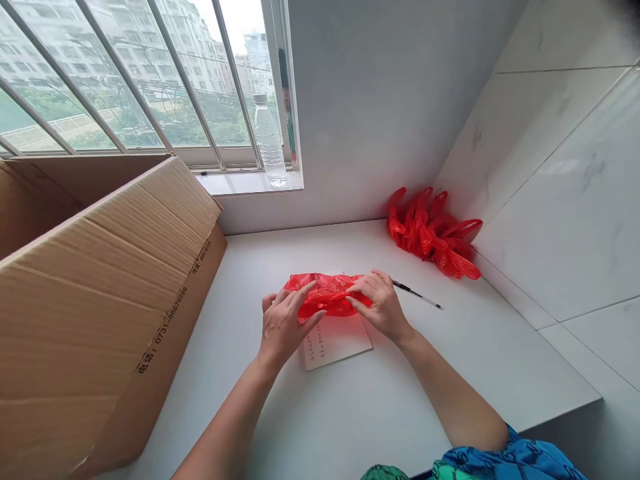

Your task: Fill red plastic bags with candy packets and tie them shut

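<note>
i see both hands on a red plastic bag [327,295] lying near the middle of the white surface [350,413], a little toward its far edge. my left hand [283,327] lies on the bag's left end, fingers [305,293] spread and pressing down on the plastic, not closed around it. my right hand [381,305] rests on the bag's right end, its fingers [361,287] bent and pinching a fold of the plastic. the bag lies flattened and crumpled, partly covering the far edge of a white printed sheet [334,343] that lies flat under it, toward me.

just right of my right hand a black pen [417,295] lies on the surface, pointing toward the right edge. in the far right corner, against the tiled wall, sits a heap of red plastic bags [433,233]. a large cardboard box [100,300] fills the left edge of the surface, its flap raised. on the window sill beyond the far edge stands a clear plastic bottle [270,140], upright.
</note>
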`<state>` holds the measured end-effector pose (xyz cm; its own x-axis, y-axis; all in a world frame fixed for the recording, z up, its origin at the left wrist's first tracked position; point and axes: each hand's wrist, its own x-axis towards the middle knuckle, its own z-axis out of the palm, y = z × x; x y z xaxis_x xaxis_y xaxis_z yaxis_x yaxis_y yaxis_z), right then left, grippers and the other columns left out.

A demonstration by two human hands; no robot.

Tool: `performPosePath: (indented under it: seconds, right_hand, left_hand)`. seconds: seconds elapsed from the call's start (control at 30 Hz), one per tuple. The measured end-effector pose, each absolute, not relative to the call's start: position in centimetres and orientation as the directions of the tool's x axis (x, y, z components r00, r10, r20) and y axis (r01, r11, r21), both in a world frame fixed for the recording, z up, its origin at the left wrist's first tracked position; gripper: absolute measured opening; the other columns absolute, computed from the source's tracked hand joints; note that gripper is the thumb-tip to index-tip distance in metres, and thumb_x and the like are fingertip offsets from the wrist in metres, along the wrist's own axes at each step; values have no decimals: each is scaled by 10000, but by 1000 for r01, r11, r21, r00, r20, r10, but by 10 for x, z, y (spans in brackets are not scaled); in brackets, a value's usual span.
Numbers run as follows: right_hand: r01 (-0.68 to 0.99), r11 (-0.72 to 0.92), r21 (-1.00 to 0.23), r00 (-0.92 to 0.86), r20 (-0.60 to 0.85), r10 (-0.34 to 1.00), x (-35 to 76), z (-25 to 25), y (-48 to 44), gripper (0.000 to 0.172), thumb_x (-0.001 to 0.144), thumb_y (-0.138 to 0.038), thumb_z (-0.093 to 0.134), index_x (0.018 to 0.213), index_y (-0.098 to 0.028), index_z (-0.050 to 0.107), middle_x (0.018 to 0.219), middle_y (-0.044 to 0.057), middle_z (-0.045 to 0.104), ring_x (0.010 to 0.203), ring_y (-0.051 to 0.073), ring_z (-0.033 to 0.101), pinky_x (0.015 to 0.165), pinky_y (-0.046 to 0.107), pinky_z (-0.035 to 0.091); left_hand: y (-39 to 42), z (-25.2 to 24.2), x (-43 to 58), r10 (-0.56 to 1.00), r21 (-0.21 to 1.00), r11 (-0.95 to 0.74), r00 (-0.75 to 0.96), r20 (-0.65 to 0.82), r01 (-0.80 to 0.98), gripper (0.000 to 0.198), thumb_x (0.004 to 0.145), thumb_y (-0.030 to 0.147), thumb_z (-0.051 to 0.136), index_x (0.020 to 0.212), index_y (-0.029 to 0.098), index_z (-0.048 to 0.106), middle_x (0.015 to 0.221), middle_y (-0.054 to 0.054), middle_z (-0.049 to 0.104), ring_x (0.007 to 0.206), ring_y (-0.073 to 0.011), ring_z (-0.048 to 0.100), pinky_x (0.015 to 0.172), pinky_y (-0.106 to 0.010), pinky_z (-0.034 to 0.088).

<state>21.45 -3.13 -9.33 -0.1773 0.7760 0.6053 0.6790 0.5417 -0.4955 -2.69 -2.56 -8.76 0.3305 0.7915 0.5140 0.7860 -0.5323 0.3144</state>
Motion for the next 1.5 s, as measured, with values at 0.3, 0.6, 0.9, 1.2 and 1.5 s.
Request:
performPosePath:
  seconds: [0.3, 0.6, 0.9, 1.2, 1.5]
  right_hand:
    - [455, 257, -852, 303, 420, 856, 241, -86, -28, 244, 892, -381, 565, 1072, -216, 572, 1059, 78, 677, 974, 229, 641, 836, 387, 509]
    - [659, 689, -303, -170, 832, 529, 186, -45, -70, 248, 921, -209, 532, 1158, -278, 552, 1058, 75, 685, 1007, 244, 643, 897, 451, 479]
    - [695, 667, -268, -389, 641, 662, 163, -62, -61, 222, 1011, -260, 448, 1110, -205, 639, 982, 55, 707, 913, 198, 614, 860, 376, 396]
    - [838, 541, -74, -437, 503, 746, 156, -69, -52, 424, 1010, -397, 449, 685, -198, 634, 640, 55, 603, 729, 206, 561, 766, 384, 408]
    - [940, 280, -195, -250, 165, 954, 191, -48, -47, 602, 670, -364, 838, 1180, -199, 564, 1122, 141, 597, 723, 230, 647, 453, 262, 342]
  left_hand:
    - [-26, -77, -47, 898, 906, -262, -261, 356, 333, 226, 909, 423, 564, 879, 199, 568, 800, 3, 566, 726, -140, 519, 628, -241, 414]
    - [-67, -41, -39, 762, 713, -609, 10, 647, 348, 126, 908, 279, 626, 1028, 246, 639, 962, -35, 593, 928, -173, 587, 842, -325, 506]
    - [-83, -34, -44, 727, 622, -620, 53, 685, 478, 296, 1000, 251, 454, 1200, 295, 668, 1044, -54, 501, 972, -160, 540, 868, -299, 499]
    - [-84, -31, -42, 739, 665, -565, -59, 671, 489, 376, 1023, 375, 377, 1238, 286, 673, 989, -61, 498, 897, -167, 541, 819, -307, 510]
    - [-77, -26, -41, 782, 715, -526, -68, 620, 460, 336, 1019, 330, 415, 1296, 283, 599, 1222, -78, 544, 1092, -191, 578, 917, -328, 505]
